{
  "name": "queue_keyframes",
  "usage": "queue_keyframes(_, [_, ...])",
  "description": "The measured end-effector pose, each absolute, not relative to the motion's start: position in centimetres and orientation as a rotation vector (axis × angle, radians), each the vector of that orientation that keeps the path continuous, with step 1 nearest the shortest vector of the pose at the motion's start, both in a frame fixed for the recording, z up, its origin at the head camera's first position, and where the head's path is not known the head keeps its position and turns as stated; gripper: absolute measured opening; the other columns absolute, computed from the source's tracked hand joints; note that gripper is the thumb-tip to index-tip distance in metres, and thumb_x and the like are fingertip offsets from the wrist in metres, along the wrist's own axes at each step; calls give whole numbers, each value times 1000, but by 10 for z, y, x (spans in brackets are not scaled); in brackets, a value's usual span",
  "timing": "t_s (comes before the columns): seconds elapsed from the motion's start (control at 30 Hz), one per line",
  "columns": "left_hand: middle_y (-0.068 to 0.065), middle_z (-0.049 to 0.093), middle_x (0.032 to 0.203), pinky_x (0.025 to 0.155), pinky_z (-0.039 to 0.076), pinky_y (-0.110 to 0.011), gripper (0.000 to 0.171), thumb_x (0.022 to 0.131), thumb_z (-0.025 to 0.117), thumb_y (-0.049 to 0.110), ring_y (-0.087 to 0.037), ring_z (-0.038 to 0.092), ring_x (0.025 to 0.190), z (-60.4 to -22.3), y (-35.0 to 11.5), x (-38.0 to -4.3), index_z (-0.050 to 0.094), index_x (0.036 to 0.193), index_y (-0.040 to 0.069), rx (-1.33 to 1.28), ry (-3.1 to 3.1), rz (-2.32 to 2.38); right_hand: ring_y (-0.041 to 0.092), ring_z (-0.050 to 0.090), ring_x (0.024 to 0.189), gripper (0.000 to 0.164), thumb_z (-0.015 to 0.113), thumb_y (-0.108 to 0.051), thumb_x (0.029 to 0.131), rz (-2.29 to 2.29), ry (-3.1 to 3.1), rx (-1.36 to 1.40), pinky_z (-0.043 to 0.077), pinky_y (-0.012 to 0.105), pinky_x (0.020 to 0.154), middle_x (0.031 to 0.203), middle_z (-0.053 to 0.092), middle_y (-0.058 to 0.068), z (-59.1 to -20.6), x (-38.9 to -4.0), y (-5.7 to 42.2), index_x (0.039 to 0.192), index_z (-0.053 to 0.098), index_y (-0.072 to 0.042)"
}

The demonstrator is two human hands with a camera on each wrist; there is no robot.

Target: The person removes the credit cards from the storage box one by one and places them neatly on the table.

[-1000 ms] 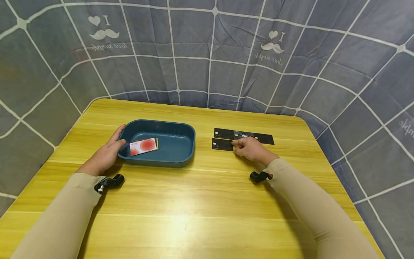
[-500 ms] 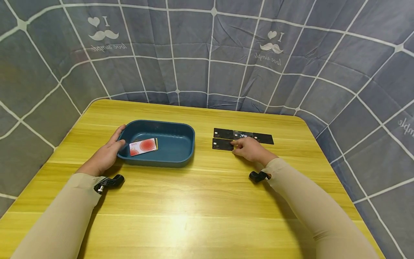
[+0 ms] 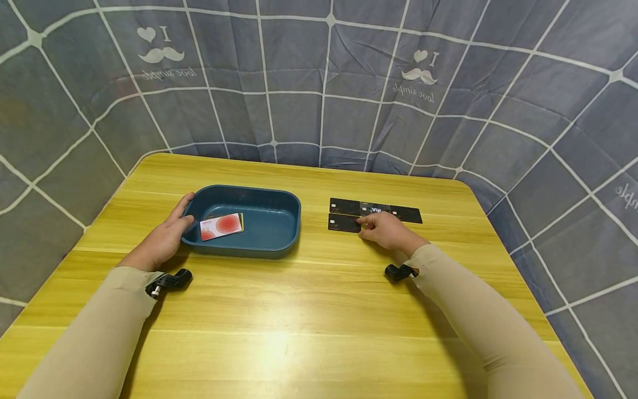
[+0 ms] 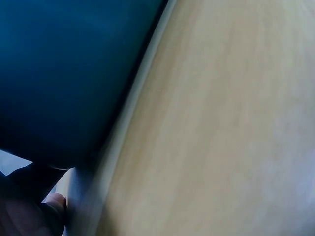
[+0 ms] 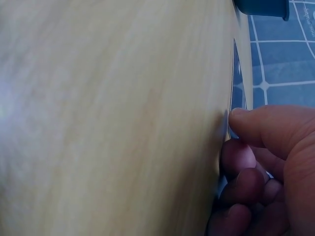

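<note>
A dark blue rectangular plastic basin (image 3: 269,221) stands on the left of the table. My left hand (image 3: 166,233) holds its left end, thumb over the rim and fingers along the outer wall; in the left wrist view only part of that hand (image 4: 29,216) shows, below the basin. My right hand (image 3: 386,229) holds the right end of a black VIP card (image 3: 341,223) lying flat, thumb and curled fingers at its edge in the right wrist view. Behind it lie a black VIP card (image 3: 344,206), a dark card with large Vip lettering (image 3: 374,208) and another black card (image 3: 410,214).
In the basin, a white card with red circles (image 3: 221,226) lies over other cards, whose edges peek out. The wooden table (image 3: 279,299) ends at the back against a grey checked curtain (image 3: 294,72). Black wrist mounts (image 3: 169,279) stick out from both sleeves.
The black VIP card under my right hand has shifted very slightly to the right against the row behind it. My left hand and the basin have stayed in place.
</note>
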State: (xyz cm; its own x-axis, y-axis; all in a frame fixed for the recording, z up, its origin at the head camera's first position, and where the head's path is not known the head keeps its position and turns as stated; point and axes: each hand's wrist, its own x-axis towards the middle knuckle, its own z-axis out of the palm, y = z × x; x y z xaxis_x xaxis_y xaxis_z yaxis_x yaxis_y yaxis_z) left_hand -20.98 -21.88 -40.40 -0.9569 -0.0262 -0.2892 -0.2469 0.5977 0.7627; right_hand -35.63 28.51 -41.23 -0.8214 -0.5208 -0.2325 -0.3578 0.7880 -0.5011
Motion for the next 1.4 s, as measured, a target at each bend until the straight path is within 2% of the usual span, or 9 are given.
queue_keyframes(0.27, [-6,-21,176,118,-3,-84,62,114,18,46,-54,-12,159,-408,-220,-215,-17,165,44,-175,2564,1368,15,41,60,44,69,-22,103,-639,2617,-656,36,30,62,75,62,3,-412,-356,283,144,66,-10])
queue_keyframes(0.73, [-6,-23,175,117,-3,-84,62,114,18,46,-54,-13,159,-410,-223,-220,-18,165,44,-168,2557,1364,14,42,58,44,70,-21,102,-650,2608,-648,36,29,61,79,65,4,-410,-358,281,144,65,-7])
queue_keyframes(0.97, [-11,-20,176,118,-1,-84,62,114,17,46,-56,-10,159,-407,-223,-220,-17,166,42,-162,2572,1355,12,40,54,45,69,-22,102,-665,2614,-660,36,28,58,75,66,2,-414,-360,281,144,65,-7])
queue_keyframes(1.17, [-8,-22,176,118,-2,-84,62,114,18,45,-55,-11,159,-408,-224,-221,-17,166,42,-155,2558,1377,14,46,56,47,70,-24,102,-730,2595,-611,38,28,56,84,69,3,-414,-361,281,146,64,-9])
queue_keyframes(1.3, [-7,-20,176,119,-2,-83,62,114,18,45,-54,-11,160,-410,-225,-223,-16,166,43,-151,2568,1371,16,51,62,49,67,-28,103,-747,2596,-602,41,30,60,88,70,4,-408,-363,279,149,62,-11])
queue_keyframes(1.4, [-8,-20,176,118,0,-84,62,114,18,48,-57,-8,159,-410,-226,-223,-16,165,46,-172,2567,1354,17,46,60,49,64,-31,105,-784,2601,-601,40,32,60,83,67,6,-399,-365,273,150,60,-13])
